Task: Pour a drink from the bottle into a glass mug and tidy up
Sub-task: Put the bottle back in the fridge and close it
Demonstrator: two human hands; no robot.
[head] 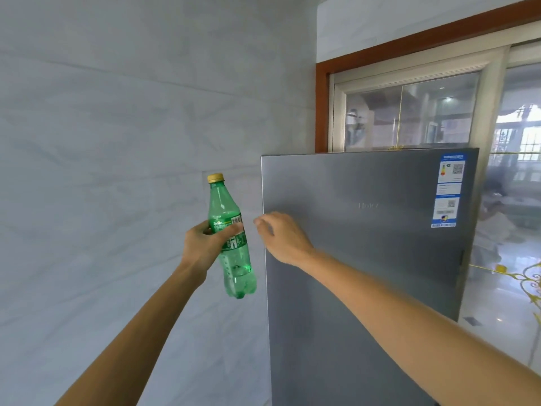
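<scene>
Here, a pale marble-patterned wall (102, 142) fills the left half of the view. To its right stands a grey refrigerator (366, 273), door shut, its left edge close to the wall. Behind and above the refrigerator: a glazed partition (409, 112) in a brown wooden frame, with reflections in the panes.

Both forearms reach up and forward from the bottom of the view.

Right hand (282, 238): lies over the upper left part of the refrigerator door, back of the hand toward the camera, fingers bent, fingertips at the door's left edge. Motion blur here; cannot tell whether the fingers hook the edge or only hover at it.

Left hand (202, 244): clasped around the middle of a green plastic bottle (237, 268), thumb across the label. The bottle is held in the air between wall and refrigerator, near upright, top tilted slightly left, just beside the door edge and the right fingertips.

Blue-and-white sticker (448, 190): upper right of the door.

Yellow cap (215, 177): on the bottle.
</scene>
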